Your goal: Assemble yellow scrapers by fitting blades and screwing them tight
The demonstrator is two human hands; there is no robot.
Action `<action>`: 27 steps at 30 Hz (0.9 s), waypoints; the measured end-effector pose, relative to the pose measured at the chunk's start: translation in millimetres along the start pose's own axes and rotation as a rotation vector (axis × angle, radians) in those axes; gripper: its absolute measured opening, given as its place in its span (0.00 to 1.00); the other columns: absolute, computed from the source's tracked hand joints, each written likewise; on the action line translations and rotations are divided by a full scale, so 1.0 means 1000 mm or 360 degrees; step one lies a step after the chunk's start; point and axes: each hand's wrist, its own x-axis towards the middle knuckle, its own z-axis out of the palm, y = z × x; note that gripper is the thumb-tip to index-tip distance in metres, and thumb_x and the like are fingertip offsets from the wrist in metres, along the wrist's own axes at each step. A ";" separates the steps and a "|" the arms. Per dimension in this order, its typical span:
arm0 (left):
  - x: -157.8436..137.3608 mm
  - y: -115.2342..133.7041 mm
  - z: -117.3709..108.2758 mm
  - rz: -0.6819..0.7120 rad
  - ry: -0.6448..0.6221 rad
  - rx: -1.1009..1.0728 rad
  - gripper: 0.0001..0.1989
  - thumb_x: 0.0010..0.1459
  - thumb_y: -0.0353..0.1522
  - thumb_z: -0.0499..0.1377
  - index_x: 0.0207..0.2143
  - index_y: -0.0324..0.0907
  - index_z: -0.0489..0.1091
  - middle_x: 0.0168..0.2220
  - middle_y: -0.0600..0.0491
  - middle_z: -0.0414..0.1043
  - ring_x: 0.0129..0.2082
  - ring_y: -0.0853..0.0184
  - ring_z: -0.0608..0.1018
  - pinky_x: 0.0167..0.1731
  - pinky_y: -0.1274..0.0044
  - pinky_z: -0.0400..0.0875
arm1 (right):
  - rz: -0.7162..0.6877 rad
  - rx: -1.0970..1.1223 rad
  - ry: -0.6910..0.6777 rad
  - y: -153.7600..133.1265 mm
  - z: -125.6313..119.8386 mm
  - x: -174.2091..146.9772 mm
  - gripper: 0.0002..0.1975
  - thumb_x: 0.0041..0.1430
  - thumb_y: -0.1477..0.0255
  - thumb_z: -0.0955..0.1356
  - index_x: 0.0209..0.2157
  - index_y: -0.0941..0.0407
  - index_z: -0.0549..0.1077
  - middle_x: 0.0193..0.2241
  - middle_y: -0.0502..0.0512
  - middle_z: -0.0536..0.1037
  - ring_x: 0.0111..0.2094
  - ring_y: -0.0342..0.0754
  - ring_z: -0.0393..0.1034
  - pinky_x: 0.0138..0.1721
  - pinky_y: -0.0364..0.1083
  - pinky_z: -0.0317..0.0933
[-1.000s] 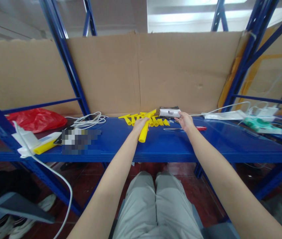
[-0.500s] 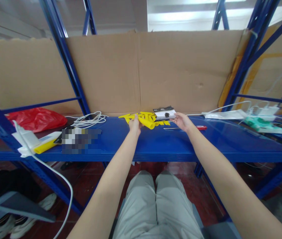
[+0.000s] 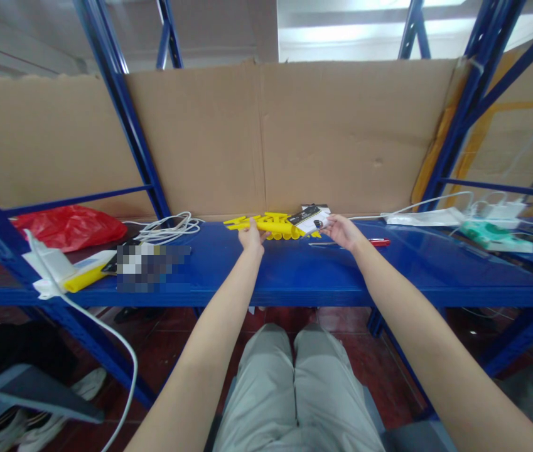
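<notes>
Plastic [image 3: 71, 227], red, glossy and crumpled, lies at my far left, partly behind a slanting blue metal post [image 3: 0, 233]. Just right of it sit a white block [image 3: 49, 263] with a white cable [image 3: 133, 364] hanging off the table edge, a yellow-handled thing [image 3: 85, 278] lying at a slant, and a pixelated patch [image 3: 148, 267] whose contents I cannot make out. Behind that patch is a loose coil of white cord [image 3: 165, 227]. Near the middle of the smooth blue tabletop [image 3: 219, 267], my left hand [image 3: 250, 238] is closed around the left part of a yellow tube [image 3: 278, 226]; its long axis runs nearly straight across me, its free end pointing right. Other yellow pieces [image 3: 277, 216], tubular and flat, crowd the table around it, against the foot of a tall brown cardboard panel [image 3: 266, 138]. At the tube's right end is a flat black-and-white printed packet [image 3: 311, 220], tilted; whether the two touch I cannot tell. My right hand [image 3: 344, 232] pinches the packet's right edge between thumb and fingers. Just right of that hand lies a red handle [image 3: 379, 242], and farther right a silvery flat strip [image 3: 424, 218] and a green-and-white soft packet [image 3: 492, 236] among white cables.
</notes>
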 end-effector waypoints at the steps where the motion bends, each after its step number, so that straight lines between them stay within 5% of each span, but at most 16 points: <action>1: -0.001 0.000 0.000 -0.0016 -0.0027 -0.0012 0.10 0.59 0.35 0.60 0.39 0.38 0.68 0.36 0.47 0.77 0.29 0.68 0.81 0.25 0.79 0.77 | 0.0005 -0.0004 -0.0019 0.001 0.001 0.000 0.06 0.50 0.82 0.64 0.28 0.58 0.70 0.20 0.52 0.76 0.23 0.43 0.71 0.29 0.42 0.69; 8: -0.006 -0.001 0.003 -0.0094 -0.0185 -0.0063 0.07 0.59 0.31 0.60 0.40 0.38 0.68 0.39 0.46 0.76 0.33 0.67 0.81 0.29 0.78 0.78 | 0.0094 -0.0054 -0.0165 0.009 0.013 -0.008 0.09 0.47 0.84 0.67 0.30 0.58 0.71 0.30 0.55 0.80 0.32 0.46 0.75 0.34 0.45 0.72; 27: -0.006 -0.004 0.003 -0.0367 -0.0404 -0.0054 0.09 0.60 0.24 0.53 0.43 0.38 0.68 0.35 0.47 0.76 0.29 0.67 0.80 0.31 0.76 0.77 | 0.0182 -0.0114 -0.0500 0.014 0.007 -0.007 0.07 0.51 0.82 0.70 0.28 0.57 0.70 0.29 0.51 0.79 0.35 0.45 0.75 0.46 0.52 0.70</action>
